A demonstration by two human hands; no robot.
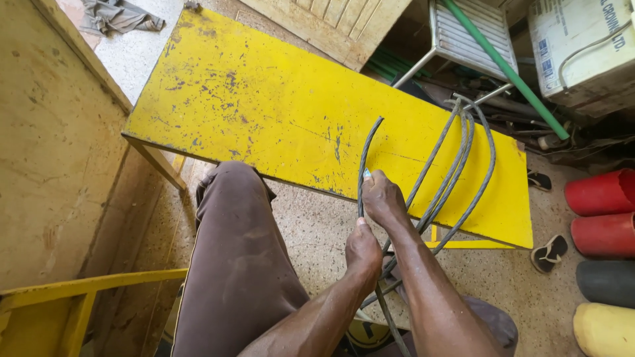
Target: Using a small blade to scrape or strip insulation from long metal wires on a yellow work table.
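Both hands grip a grey cable (456,172). The left hand (363,251) sits below the right hand (382,198). Its loops lie over the yellow table (264,99).

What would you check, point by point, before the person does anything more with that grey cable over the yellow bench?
1. Left hand gripping the grey cable: ok.
2. Right hand gripping the cable higher up: ok.
3. Free cable end in view above the yellow bench: ok.
4. Cable loops free of tangles: cannot tell.
5. Loops clear of the clutter behind the bench: not ok, they reach the metal frame.
6. Small pale thing at the right fingers: cannot tell what it is.
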